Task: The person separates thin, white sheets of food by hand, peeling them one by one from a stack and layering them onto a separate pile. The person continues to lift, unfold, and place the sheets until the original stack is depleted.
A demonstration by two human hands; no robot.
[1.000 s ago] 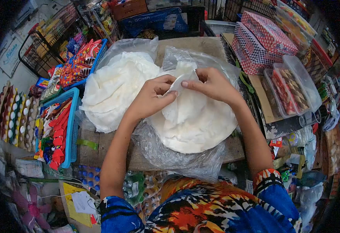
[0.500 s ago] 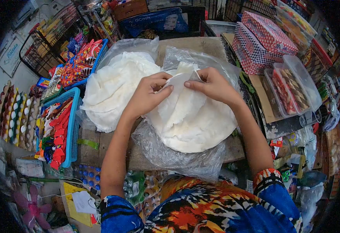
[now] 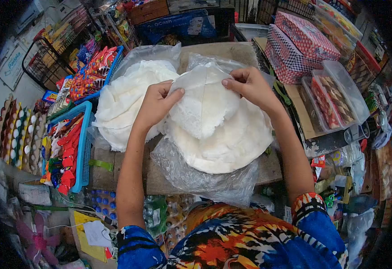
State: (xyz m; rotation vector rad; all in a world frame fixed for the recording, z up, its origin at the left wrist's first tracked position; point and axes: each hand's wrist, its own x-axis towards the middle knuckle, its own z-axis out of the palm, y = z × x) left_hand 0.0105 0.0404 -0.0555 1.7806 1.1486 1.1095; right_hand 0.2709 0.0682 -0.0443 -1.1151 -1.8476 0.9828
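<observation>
A thin white sheet (image 3: 203, 101) hangs spread between my hands, its lower edge over a round stack of similar white sheets (image 3: 232, 148). My left hand (image 3: 160, 101) pinches its left side between thumb and fingers. On the right side, my right hand (image 3: 248, 87) grips the upper edge the same way. The stack lies on a crumpled clear plastic bag (image 3: 205, 184). A second, looser pile of white sheets (image 3: 126, 110) rests to the left, also on clear plastic.
A wooden tabletop (image 3: 267, 172) lies beneath. Blue baskets (image 3: 86, 148) of snack packets stand at the left, beyond them egg trays (image 3: 21, 134). Checkered boxes (image 3: 290, 49) and clear plastic containers (image 3: 339, 98) are at the right.
My hands have moved apart, the left one leftward and the right one slightly right. The gathered sheet between them is now spread wide and flat.
</observation>
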